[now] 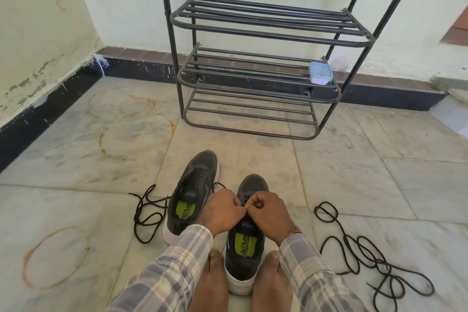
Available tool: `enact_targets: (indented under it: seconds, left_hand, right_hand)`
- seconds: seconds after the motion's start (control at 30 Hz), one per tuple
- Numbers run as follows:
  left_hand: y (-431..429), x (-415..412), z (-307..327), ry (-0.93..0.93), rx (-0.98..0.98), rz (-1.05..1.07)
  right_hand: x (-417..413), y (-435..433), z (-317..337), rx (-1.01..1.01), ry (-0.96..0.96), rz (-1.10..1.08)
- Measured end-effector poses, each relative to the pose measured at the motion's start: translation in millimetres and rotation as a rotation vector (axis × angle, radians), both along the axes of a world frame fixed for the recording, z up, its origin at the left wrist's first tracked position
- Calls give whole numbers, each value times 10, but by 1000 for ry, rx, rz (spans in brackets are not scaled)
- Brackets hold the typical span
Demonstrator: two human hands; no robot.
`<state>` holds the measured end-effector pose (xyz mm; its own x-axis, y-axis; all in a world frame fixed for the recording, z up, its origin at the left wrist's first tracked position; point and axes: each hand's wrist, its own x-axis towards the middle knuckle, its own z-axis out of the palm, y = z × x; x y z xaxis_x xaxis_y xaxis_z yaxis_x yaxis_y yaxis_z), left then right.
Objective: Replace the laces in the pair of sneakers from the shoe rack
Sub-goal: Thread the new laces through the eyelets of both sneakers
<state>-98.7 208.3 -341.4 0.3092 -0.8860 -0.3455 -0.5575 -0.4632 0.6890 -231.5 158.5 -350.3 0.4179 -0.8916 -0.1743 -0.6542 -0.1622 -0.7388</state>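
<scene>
Low in the centre of the frame, the near sneaker [244, 240] stands on the floor [354, 172] with its heel wedged between the person's two bare feet [211, 284], which likely keeps it from sliding while the lace is worked. Both hands meet over its tongue: the left hand [224, 210] and right hand [269, 213] are curled, fingertips pinched together on what looks like a thin black lace end at the eyelets, though the lace itself is mostly hidden under the knuckles. My guess is that they are threading or tightening a crossing on this shoe.

The second sneaker [193, 195] sits just beside it, up and to the left, open-mouthed, a black lace [147, 213] trailing from it in loose loops across the floor to the left. At lower right a longer tangle of black laces [364, 251] lies well apart from both shoes, probably set aside within reach.

The black metal shoe rack [258, 63] stands against the wall in the upper centre, bare except for a small lidded plastic box [320, 72] on the right end of a lower shelf.
</scene>
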Motion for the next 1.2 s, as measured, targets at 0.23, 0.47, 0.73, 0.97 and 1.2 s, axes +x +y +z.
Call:
enact_targets:
  seconds: [0.23, 0.47, 0.73, 0.97, 1.2]
  left_hand:
    - [41, 38, -112, 259, -18, 130]
    - [66, 46, -89, 348, -6, 171]
    - [148, 85, -110, 666, 41, 231]
    - [187, 82, -165, 894, 53, 361]
    - [192, 38, -147, 907, 37, 352]
  right_hand:
    - [48, 70, -44, -16, 17, -32]
    - [128, 161, -101, -69, 90, -51]
    - [78, 108, -96, -43, 64, 25]
    - [41, 94, -85, -51, 37, -25]
    - [61, 104, -117, -76, 60, -56]
